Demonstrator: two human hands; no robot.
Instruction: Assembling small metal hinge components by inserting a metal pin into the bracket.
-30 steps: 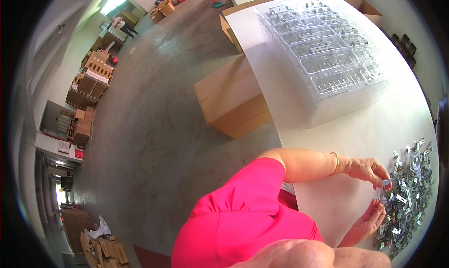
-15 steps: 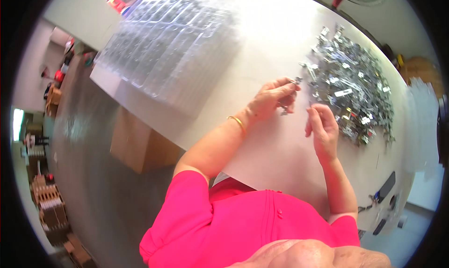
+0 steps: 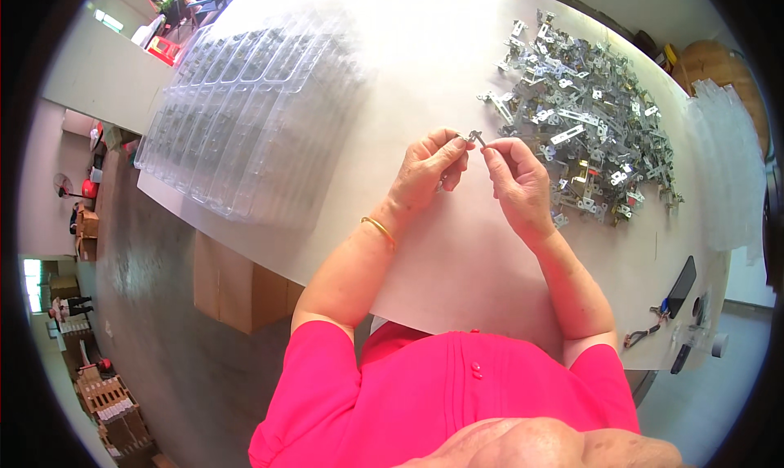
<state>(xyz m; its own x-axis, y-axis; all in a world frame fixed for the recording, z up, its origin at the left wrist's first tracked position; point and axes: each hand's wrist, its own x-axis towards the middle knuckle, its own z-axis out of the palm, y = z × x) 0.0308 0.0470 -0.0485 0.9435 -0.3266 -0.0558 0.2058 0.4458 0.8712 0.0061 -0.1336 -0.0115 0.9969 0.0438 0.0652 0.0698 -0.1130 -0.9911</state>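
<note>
My left hand is closed, pinching a small silvery metal part between thumb and forefinger. Another bit of metal shows under its curled fingers. From the other side, the fingertips of my right hand pinch the same part or a piece touching it; which one is too small to tell. Both hands are above the table, fingertips close together. Just beyond the right hand lies a wide heap of stamped metal brackets, mostly silver with some brass-coloured pieces.
Stacked clear plastic trays stand on the white table at the left. Pliers, a dark flat object and clear plastic sheets lie at the right. A cardboard box sits below the left table edge.
My right hand has moved left and away from the heap's edge, bringing its fingertips up to the metal part in my left hand. The whole view has also shifted slightly.
</note>
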